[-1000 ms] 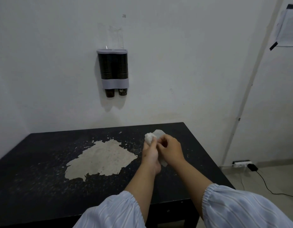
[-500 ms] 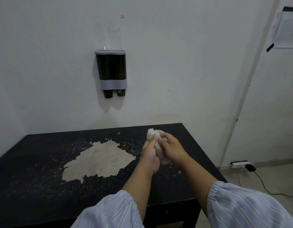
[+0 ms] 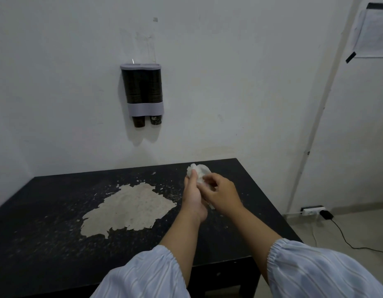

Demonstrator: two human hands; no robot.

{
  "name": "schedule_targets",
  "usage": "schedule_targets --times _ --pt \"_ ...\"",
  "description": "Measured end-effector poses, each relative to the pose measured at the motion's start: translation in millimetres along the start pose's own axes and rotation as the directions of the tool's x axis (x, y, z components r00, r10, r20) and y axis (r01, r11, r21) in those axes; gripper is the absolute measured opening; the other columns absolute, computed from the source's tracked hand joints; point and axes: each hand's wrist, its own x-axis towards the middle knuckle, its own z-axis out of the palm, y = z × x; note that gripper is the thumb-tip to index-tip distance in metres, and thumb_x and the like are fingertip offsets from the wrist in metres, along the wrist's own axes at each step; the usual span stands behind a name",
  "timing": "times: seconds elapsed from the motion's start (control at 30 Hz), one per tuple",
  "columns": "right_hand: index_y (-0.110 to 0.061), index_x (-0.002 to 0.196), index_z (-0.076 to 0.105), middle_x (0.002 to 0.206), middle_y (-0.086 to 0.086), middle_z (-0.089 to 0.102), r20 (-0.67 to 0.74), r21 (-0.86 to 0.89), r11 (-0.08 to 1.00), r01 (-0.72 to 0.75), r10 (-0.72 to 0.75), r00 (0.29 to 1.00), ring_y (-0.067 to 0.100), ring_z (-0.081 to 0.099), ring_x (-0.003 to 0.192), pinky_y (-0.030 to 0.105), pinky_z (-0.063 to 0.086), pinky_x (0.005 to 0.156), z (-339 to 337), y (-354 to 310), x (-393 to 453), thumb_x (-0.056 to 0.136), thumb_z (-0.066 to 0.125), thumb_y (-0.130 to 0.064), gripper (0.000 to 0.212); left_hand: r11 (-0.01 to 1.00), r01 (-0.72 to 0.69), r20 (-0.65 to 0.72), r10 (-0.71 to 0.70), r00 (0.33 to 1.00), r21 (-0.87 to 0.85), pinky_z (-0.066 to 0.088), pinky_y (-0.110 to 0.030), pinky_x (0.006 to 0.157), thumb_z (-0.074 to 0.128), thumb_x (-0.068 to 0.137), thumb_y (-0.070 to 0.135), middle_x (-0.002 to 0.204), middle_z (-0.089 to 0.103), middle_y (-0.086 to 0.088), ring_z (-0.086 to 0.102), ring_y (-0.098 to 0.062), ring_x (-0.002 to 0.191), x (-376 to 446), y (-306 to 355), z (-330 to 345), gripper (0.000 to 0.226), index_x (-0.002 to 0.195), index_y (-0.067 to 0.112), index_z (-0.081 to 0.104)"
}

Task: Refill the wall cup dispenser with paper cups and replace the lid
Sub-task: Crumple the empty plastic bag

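Dispenser axis: the dark twin-tube wall cup dispenser point(image 3: 141, 91) hangs upright on the white wall point(image 3: 57, 82), its long axis vertical, outlets pointing down.
Dispenser place: on the wall above the far edge of the table, well apart from both hands.
Dispenser look: a pale grey lid point(image 3: 140, 66) sits across the top and a pale grey band wraps the lower part; stacked dark paper cups point(image 3: 145, 121) fill both tubes, and one cup bottom pokes out below each.
Left hand: the left hand point(image 3: 192, 197) is held edge-up over the table, fingers curled around a crumpled white tissue wad point(image 3: 198, 172) that sticks out above its fingertips.
Right hand: the right hand point(image 3: 220, 194) lies against the left, its thumb and fingers pinching the same wad.
Sleeves: pale blue striped, gathered at the forearms.
Surface: a black rectangular table point(image 3: 46, 244), speckled, with a large beige patch point(image 3: 128, 209) where the coating is gone.
Room: a sheet of paper point(image 3: 373, 33) is taped up at right; a white power strip point(image 3: 311, 210) with a black plug and cable lies on the floor.
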Motion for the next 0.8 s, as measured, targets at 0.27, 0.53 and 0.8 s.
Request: schedule_targets --times 0.27,0.53,0.8 --pt "-0.019 0.104 0.052 0.097 0.018 0.062 0.153 0.086 0.982 -0.17 0.156 0.976 0.024 0.058 0.082 0.039 0.049 0.073 -11.4 10.6 2.2 0.094 0.049 -0.023 0.011 0.998 0.043 0.032 -0.041 0.999 -0.038 0.047 -0.046 0.1 0.049 0.095 0.021 0.126 0.059 -0.019 0.059 -0.032 0.115 -6.0 -5.0 -4.9 0.037 0.131 0.015 0.047" --pt "-0.018 0.105 0.048 0.098 0.01 0.058 0.031 0.16 0.967 -0.198 0.196 0.98 0.023 0.06 0.088 0.03 0.052 0.071 -12.2 21.5 -0.3 0.091 0.055 -0.021 0.016 0.998 0.069 0.025 -0.069 0.997 -0.007 0.046 -0.049 0.102 0.052 0.094 0.017 0.117 0.064 -0.017 0.063 -0.03 0.108 -6.0 -11.4 0.3 0.027 0.12 0.012 0.056" --pt "-0.017 0.1 0.058 0.101 0.003 0.061 0.075 0.102 0.982 -0.158 0.151 0.986 0.012 0.058 0.089 0.017 0.044 0.067 -26.8 47.3 -13.3 0.094 0.05 -0.021 0.011 0.992 0.095 -0.06 -0.09 0.994 0.08 0.045 -0.049 0.103 0.053 0.093 0.015 0.11 0.058 -0.012 0.059 -0.027 0.11 -3.0 -31.3 16.2 0.034 0.125 0.013 0.044"
